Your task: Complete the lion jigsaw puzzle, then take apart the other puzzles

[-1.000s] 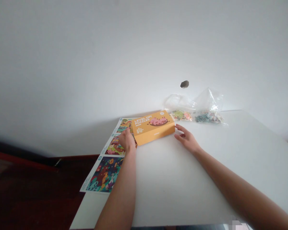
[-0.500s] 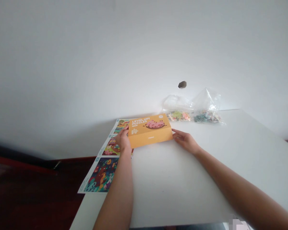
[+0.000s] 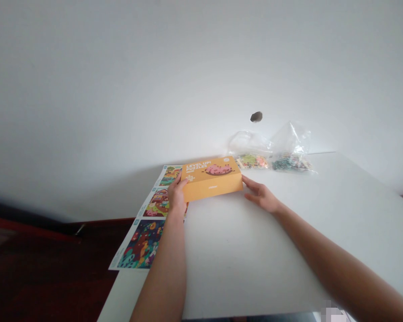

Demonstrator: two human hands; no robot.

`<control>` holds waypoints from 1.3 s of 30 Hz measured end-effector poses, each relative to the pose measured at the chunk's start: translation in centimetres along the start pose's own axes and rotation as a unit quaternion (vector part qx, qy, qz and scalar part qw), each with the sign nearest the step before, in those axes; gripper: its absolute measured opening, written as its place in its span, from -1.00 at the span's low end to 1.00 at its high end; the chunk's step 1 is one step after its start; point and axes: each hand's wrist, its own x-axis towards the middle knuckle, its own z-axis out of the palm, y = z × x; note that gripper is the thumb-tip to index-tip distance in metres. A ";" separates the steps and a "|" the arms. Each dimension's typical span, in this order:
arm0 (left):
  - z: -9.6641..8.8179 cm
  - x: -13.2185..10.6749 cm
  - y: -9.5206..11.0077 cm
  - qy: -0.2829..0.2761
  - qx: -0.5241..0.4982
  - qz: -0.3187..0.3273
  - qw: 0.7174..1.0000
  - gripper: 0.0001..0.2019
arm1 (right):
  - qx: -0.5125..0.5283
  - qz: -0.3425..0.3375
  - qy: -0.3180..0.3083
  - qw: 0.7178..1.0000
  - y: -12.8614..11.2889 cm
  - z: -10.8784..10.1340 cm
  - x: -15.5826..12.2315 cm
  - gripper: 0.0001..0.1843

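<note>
An orange puzzle box [image 3: 212,179] with a pink pig and "LEVEL UP! PUZZLES" on its top is at the far side of the white table [image 3: 235,259]. My left hand [image 3: 177,195] grips its left end, thumb on the front edge and fingers partly hidden behind. At the right end my right hand [image 3: 262,197] has its fingers stretched toward the box, the fingertips at its side and the thumb apart below. Under and left of my left wrist lies a sheet of printed pictures [image 3: 141,243], partly covered by the box and my forearm.
Two clear plastic bags of puzzle pieces stand by the wall: one with light, multicoloured pieces [image 3: 253,161], the other with greenish pieces [image 3: 290,163]. The wall has a dark hole [image 3: 256,116]. Beyond the table's left edge is a dark red floor [image 3: 50,277].
The box has tipped so that more of its front side faces me, and it sits slightly farther right. My right thumb has come away from the box's corner.
</note>
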 end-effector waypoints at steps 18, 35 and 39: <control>2.1 -2.9 1.0 -0.124 -0.017 -0.033 0.992 -0.51 | 0.173 0.098 0.300 0.933 -1.3 -0.9 -0.6 -0.45; 2.8 -3.1 0.6 -0.114 0.001 -0.116 0.987 -0.62 | 0.114 0.001 0.239 0.964 -0.1 -3.5 -0.4 -0.65; 2.7 -3.3 -0.2 -0.116 0.011 -0.096 0.989 -0.69 | 0.152 0.050 0.271 0.949 0.4 -2.9 -0.5 -0.74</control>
